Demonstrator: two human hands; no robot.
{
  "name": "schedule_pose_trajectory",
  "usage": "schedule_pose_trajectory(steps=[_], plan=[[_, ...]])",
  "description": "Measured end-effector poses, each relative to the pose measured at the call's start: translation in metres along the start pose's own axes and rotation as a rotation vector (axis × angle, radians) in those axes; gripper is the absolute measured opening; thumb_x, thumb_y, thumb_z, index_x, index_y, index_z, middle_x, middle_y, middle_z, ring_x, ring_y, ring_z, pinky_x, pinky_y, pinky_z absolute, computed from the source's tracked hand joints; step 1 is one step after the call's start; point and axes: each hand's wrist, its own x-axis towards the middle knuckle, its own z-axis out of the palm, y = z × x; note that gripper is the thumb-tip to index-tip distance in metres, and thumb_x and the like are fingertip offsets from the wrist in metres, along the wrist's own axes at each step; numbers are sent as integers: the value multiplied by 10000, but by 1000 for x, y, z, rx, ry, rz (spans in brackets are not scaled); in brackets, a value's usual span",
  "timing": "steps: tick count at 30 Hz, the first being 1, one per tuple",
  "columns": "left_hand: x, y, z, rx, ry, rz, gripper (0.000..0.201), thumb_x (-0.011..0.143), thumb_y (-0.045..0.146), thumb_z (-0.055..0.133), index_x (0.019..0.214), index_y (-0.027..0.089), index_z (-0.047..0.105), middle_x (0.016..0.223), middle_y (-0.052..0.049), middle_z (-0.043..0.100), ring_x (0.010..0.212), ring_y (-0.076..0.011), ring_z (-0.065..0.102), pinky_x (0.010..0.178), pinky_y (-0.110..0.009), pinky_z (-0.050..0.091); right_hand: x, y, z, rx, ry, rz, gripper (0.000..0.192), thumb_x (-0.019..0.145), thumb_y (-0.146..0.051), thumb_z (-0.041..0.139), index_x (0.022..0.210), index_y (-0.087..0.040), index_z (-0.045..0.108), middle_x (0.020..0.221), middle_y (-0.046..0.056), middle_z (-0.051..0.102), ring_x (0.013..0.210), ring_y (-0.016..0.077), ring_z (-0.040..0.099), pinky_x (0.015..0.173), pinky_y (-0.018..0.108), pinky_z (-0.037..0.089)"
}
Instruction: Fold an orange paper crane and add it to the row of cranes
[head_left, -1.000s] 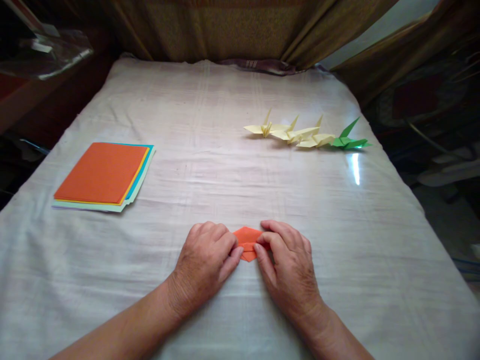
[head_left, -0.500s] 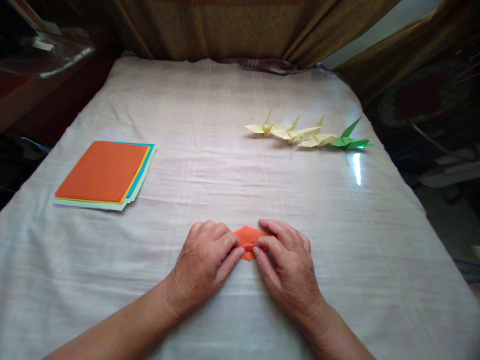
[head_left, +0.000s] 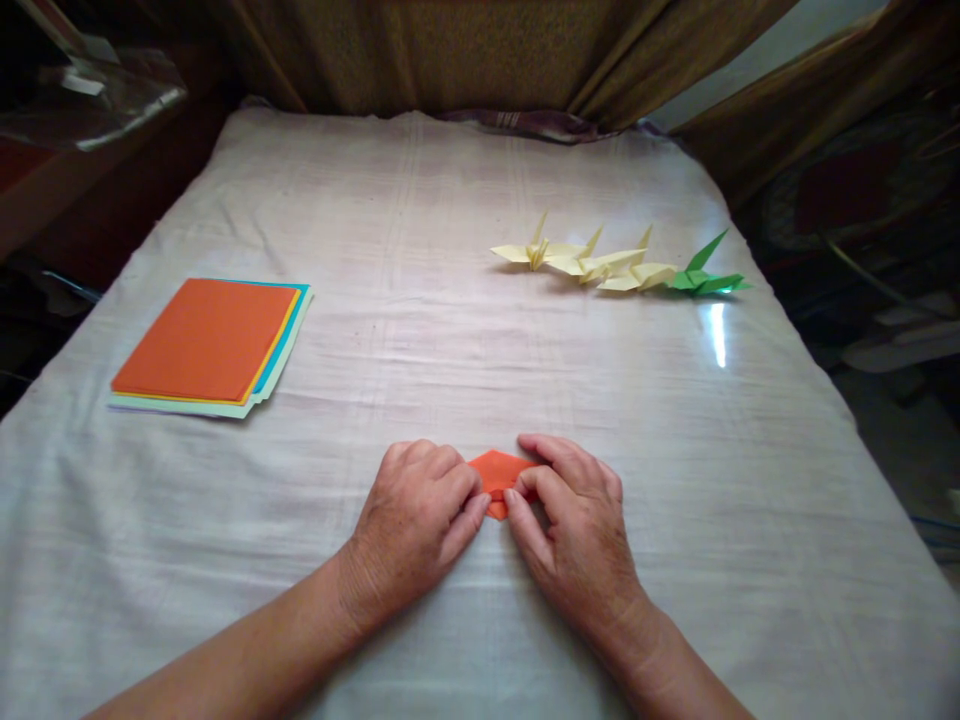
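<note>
Now my left hand [head_left: 416, 520] and right hand [head_left: 574, 525] pinch the small folded orange paper [head_left: 498, 472] flat between my fingertips on the cloth [head_left: 450, 330], so I'd press firmly, edges aligned, for a sharp crease.

A white cloth [head_left: 465, 330] covers the table, creased in soft ridges, with a bright glare spot near its right edge. On the left lies a stack of paper [head_left: 210, 345], an orange sheet on top and yellow, blue and pale green edges showing beneath. Far right stand three yellow cranes [head_left: 592, 262] in a row, overlapping, with a green crane [head_left: 705, 278] touching the last. Near the front edge lies a small folded orange piece [head_left: 496, 472].
</note>
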Motion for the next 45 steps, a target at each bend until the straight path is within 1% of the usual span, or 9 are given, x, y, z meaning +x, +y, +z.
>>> schedule_pose_trajectory(steps=[5,11,16,21,25,28,36,39,45], plan=[[1,1,1,24,6,-5,211,949,268,492,767,194,569,788,-28,601,759,-199,504,722,-356,351,0,0,0,-5,7,7,109,896,-228,544,789,-232,566,1153,91,653,1124,253,562,961,432,371],[1,1,2,-1,-12,-37,183,944,270,500,789,194,557,803,-26,590,775,-202,504,733,-359,353,0,0,1,0,11,5,93,895,-230,546,804,-234,568,1150,88,655,1121,251,564,955,430,373],[0,1,3,-52,-17,-62,120,932,244,524,821,200,531,824,-21,585,791,-205,507,753,-365,351,-1,2,1,12,7,1,31,897,-222,544,892,-237,570,1168,87,644,1136,247,551,960,432,368],[0,2,1,-78,-2,-76,85,917,219,536,836,204,514,829,-18,590,787,-203,509,747,-357,352,0,-1,3,14,-1,30,45,900,-235,534,929,-233,568,1189,92,628,1150,258,537,970,447,360],[1,2,1,-71,11,-67,87,923,239,544,851,201,514,841,-23,594,789,-203,509,745,-356,357,0,-6,6,-25,9,74,84,883,-296,586,920,-225,560,1216,107,611,1158,280,523,960,457,355],[0,1,1,-73,0,-66,85,927,241,542,858,199,517,850,-26,594,790,-203,508,745,-356,357,0,-8,7,-20,6,92,86,872,-285,605,905,-226,552,1213,104,609,1158,278,518,959,454,351],[0,-3,-3,-132,-52,-68,50,923,197,532,875,202,520,862,-19,595,820,-205,516,772,-355,362,0,4,-1,85,-38,88,51,864,-214,581,903,-240,562,1186,76,621,1150,251,528,961,436,370],[0,-4,-5,-169,-82,-66,52,924,194,531,874,206,521,864,-12,598,827,-200,523,780,-352,366,1,10,-4,104,-59,84,40,862,-207,583,868,-243,567,1181,73,624,1142,252,534,940,431,385],[-2,-9,-6,-218,-105,-56,52,920,161,515,905,209,529,898,-4,604,868,-191,535,818,-343,380,2,17,-6,140,-56,47,66,859,-183,571,859,-247,587,1152,59,641,1125,243,549,909,416,415]])
